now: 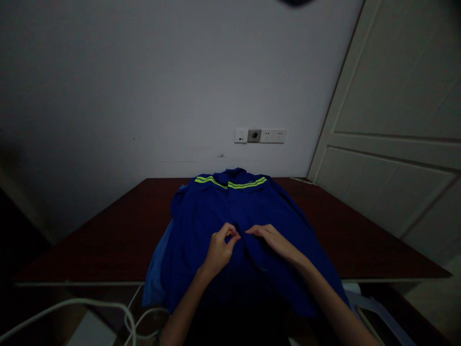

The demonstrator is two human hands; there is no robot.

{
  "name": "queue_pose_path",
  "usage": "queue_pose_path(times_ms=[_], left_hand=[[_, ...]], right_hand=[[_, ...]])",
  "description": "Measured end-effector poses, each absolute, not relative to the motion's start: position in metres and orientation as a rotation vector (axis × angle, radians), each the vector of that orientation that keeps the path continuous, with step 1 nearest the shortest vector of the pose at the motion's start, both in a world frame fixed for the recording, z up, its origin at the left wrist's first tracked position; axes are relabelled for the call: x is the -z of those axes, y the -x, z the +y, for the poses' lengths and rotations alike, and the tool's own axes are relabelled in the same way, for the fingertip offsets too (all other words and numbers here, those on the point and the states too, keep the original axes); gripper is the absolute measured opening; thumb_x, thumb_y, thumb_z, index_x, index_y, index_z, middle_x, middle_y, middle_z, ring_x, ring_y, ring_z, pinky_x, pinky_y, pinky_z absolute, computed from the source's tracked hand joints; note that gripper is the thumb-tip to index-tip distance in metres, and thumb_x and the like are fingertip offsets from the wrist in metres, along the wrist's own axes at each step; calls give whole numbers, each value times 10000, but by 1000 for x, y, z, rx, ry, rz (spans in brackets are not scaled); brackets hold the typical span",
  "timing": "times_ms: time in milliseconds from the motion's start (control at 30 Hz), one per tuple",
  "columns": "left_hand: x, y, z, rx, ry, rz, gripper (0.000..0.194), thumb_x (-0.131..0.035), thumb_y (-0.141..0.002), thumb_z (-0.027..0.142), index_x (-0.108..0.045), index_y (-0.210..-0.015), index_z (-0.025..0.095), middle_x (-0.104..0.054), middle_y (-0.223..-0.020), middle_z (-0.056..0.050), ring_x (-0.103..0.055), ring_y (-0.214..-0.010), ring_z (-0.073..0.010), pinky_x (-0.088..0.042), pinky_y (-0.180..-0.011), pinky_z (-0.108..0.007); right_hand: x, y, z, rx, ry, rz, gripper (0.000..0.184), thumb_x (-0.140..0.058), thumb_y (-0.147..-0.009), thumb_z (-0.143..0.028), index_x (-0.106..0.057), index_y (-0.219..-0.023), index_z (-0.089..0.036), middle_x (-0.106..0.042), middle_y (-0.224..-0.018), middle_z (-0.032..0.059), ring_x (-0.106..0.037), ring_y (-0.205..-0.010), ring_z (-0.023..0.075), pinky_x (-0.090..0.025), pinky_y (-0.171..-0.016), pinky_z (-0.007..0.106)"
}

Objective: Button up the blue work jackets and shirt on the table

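Note:
A dark blue work jacket (201, 226) with yellow-green reflective stripes near its far end lies spread on a dark red-brown table (108, 235), its near part hanging over the front edge. My left hand (220, 247) pinches the cloth at the jacket's middle line, fingers closed. Right beside it, my right hand (272, 239) rests on the same fold with fingers curled on the cloth. The two hands nearly touch.
A white wall with a strip of sockets (260, 136) stands behind the table. A white panelled door (396, 144) is at the right. White cables (108, 307) run below the table's front edge at the lower left.

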State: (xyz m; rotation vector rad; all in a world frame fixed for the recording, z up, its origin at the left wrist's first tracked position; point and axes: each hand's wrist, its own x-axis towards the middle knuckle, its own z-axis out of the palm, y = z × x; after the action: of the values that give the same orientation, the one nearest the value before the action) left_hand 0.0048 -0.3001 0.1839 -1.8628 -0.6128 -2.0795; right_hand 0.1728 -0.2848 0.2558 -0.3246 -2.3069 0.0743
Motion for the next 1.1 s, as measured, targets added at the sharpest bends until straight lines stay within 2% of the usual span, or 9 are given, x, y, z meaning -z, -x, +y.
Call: queue_pose_path(times_ms=[133,333,800,1100], left_hand=[[-182,-4,-299,2045,1870,-599,51,-532,-779,147,-501,-761,184,-624,-759,5,-605,-744,-126,-429,-710,-220],[-180,-2,-299,1925,1887,-603,73,-482,-802,138,-538,-785,182,-619,-790,-11,-589,-774,-134,-425,-728,-233],[-177,-5,-301,1988,1818,-680,49,-531,-761,132,-525,-731,170,-603,-757,-11,-574,-760,-145,-423,-729,-252],[-176,-4,-301,1996,1797,-639,64,-509,-778,156,-522,-717,172,-602,-747,-19,-570,-742,-147,-431,-714,-259]], right_hand=[[-260,-172,-272,-157,433,-2328,331,-463,-696,-230,-708,-907,-162,-695,-829,37,-597,-756,179,-452,-707,292],[-258,-169,-262,-288,285,-2379,283,-519,-685,-254,-705,-871,-150,-698,-865,48,-612,-791,179,-455,-752,301],[-260,-172,-272,-31,241,-2431,224,-513,-757,-251,-702,-834,-160,-689,-797,29,-605,-753,171,-448,-697,268],[-268,-168,-281,67,270,-2481,161,-607,-697,-244,-698,-806,-169,-680,-703,8,-614,-678,158,-451,-629,238]])
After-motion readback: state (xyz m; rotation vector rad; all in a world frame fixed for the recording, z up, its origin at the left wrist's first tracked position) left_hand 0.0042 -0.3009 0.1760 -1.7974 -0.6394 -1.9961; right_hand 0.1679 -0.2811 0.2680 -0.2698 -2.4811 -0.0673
